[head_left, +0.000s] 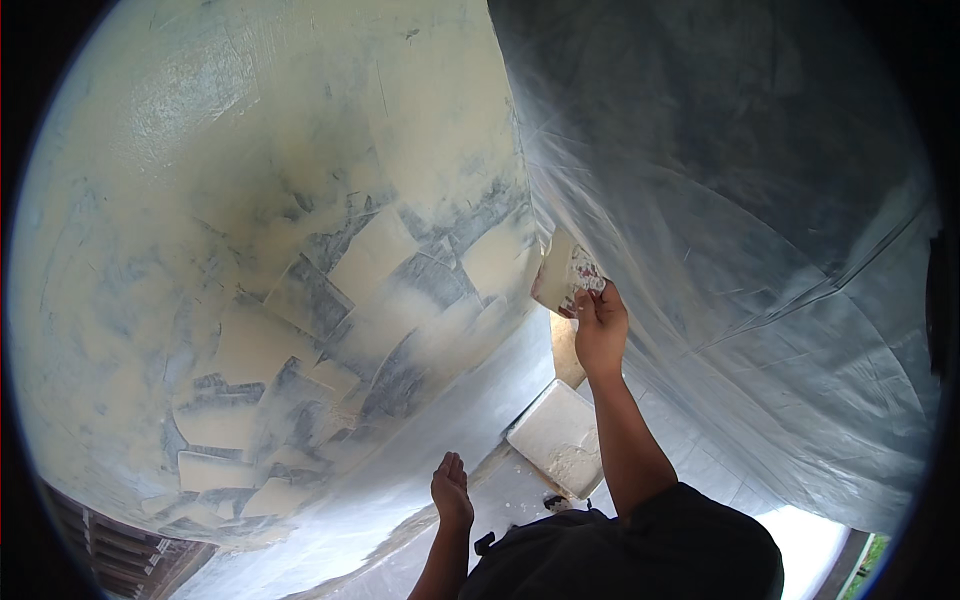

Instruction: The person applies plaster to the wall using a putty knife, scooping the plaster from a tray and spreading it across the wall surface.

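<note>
Right hand (601, 322) is raised and clamped on the handle of a putty knife (563, 272), whose blade lies against the wall (250, 250) in the corner where it meets the plastic sheeting (760, 200). The wall carries patchy cream putty strokes over grey. Left hand (452, 490) hangs low, flat and holding nothing, fingers together. A white rectangular tray (555, 435) sits on the floor (500, 500) below the corner, between the two hands.

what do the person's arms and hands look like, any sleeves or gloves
Both forearms are bare, with no sleeves showing on them and no gloves. The left hand and right hand show no watch or rings that I can make out. A dark garment covers the body below.
</note>
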### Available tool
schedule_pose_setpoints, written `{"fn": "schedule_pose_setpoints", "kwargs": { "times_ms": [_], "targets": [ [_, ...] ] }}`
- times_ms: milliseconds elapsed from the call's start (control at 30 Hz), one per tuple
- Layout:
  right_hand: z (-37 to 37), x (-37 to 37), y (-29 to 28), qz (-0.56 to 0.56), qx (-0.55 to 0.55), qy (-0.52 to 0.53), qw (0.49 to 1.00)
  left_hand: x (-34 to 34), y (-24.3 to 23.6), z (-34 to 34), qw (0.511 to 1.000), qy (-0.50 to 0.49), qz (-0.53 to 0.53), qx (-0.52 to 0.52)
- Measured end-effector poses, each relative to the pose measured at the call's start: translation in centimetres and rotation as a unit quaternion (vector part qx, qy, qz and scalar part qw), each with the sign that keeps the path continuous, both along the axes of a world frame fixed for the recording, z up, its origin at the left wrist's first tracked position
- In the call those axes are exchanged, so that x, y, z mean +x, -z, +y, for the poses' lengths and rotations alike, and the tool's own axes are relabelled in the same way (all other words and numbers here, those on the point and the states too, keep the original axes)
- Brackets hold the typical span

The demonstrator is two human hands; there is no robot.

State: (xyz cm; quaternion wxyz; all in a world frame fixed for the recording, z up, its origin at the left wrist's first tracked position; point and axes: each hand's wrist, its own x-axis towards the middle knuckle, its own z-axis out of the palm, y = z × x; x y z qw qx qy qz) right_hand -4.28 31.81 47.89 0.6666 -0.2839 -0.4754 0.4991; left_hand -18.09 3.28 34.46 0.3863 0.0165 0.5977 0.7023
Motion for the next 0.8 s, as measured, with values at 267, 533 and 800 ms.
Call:
{"fn": "schedule_pose_setpoints", "kwargs": {
  "times_ms": [267, 533, 800],
  "targets": [
    [-3.5, -8.8, -7.5, -0.421, 0.237, 0.249, 0.839, -1.1, -0.6, -1.5, 1.000, 0.024, 0.008, 0.017],
    [-10.5, -6.5, -5.6, -0.317, 0.264, 0.200, 0.889, -3.2, -4.4, -2.3, 0.987, 0.067, 0.143, 0.006],
    [-6.6, -9.9, -8.2, -0.366, 0.288, 0.272, 0.842, -2.8, -19.0, -0.3, 0.872, 0.150, 0.466, -0.009]
  ]
}}
